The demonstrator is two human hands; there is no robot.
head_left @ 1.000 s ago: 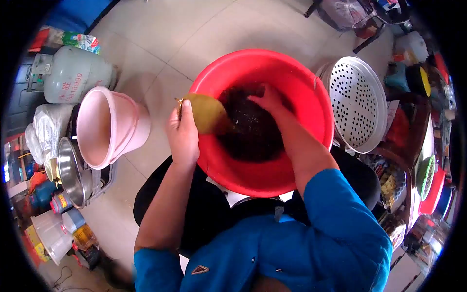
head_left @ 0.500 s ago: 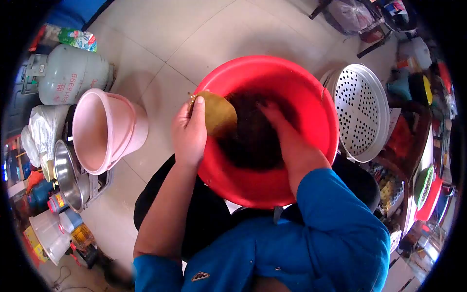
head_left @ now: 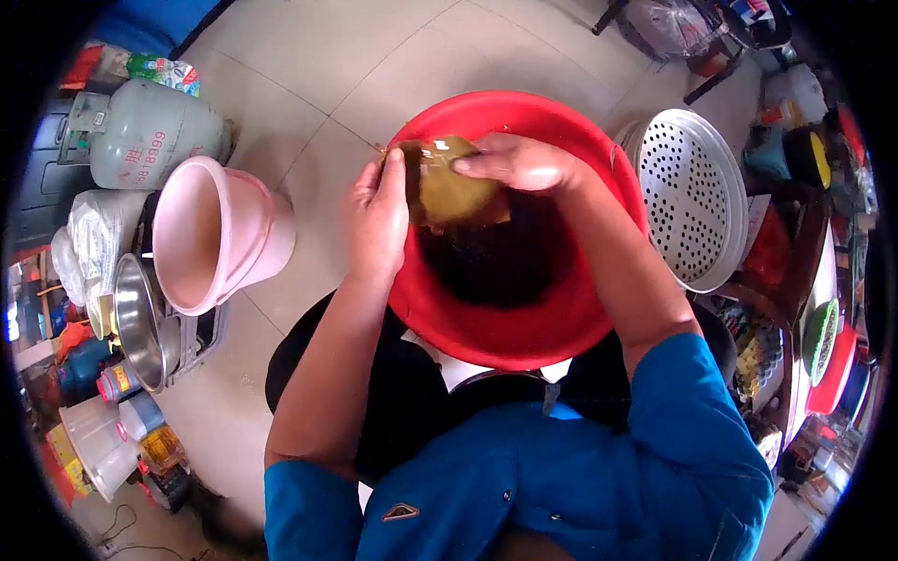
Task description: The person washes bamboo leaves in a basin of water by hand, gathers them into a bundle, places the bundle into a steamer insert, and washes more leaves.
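Observation:
A flat, wet, yellow-brown piece (head_left: 458, 192), shiny on top, is held above the red tub (head_left: 524, 346). My left hand (head_left: 379, 210) grips its left edge, with the thumb on top. At its upper right, my right hand (head_left: 519, 164) pinches it between thumb and fingers. A browner part of the piece, or a second piece, shows under it. Dark contents (head_left: 496, 262) fill the bottom of the tub; what they are cannot be made out.
Left of the tub stand a pink bucket (head_left: 192, 234), a steel bowl (head_left: 140, 323) and a grey gas cylinder (head_left: 154, 136). A white perforated tray (head_left: 687, 196) leans at the right. A chair with a plastic bag (head_left: 669, 28) is at the upper right.
My right hand has come up out of the tub to the piece. The piece has moved up and right, and a browner part now shows beneath it. The view has shifted slightly.

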